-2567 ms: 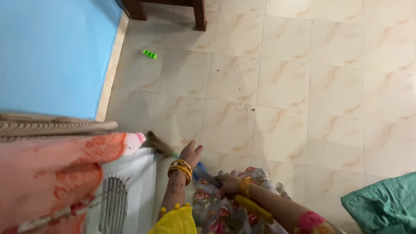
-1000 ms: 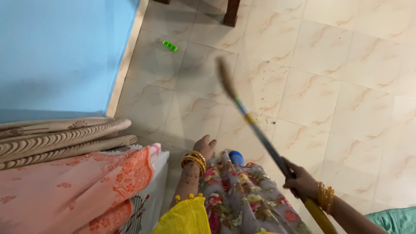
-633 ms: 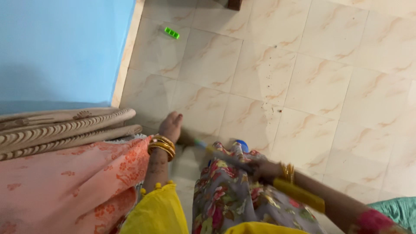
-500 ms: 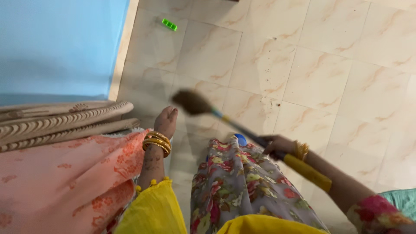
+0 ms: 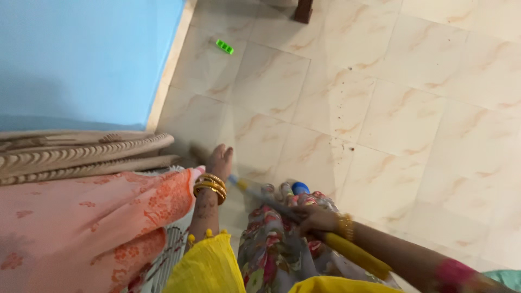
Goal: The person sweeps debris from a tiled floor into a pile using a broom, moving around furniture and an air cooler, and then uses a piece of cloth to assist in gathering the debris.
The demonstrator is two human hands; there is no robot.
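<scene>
The tiled floor (image 5: 401, 125) fills most of the view, cream squares with faint brown veining and dark specks scattered near the middle. A blue wall (image 5: 81, 54) takes up the upper left, meeting the floor along a pale skirting strip. Below it, at the left edge, a peach cloth with orange print (image 5: 81, 228) drapes over furniture, and carved pale wooden rails (image 5: 76, 154) lie just above it. A floral garment in grey, red and green (image 5: 271, 244) hangs down the centre bottom, with a yellow sleeve (image 5: 206, 268) beside it.

The broom (image 5: 353, 252) runs diagonally across the lower middle: a yellow handle at the lower right, a thin blue and yellow section near the left hand, and a blurred bristle end low over the floor by the cloth. The right hand (image 5: 317, 220) holds the shaft, its fingers clamped around it just above the yellow part, a gold bangle at the wrist. The left hand (image 5: 220, 161) hangs free beside the peach cloth, fingers loosely together and pointing at the floor, holding nothing, with 3 or so gold bangles (image 5: 210, 186) on the wrist.

A dark furniture leg (image 5: 303, 11) stands at the top edge. A small green object (image 5: 224, 47) lies on the floor near the wall, well apart from the broom.
</scene>
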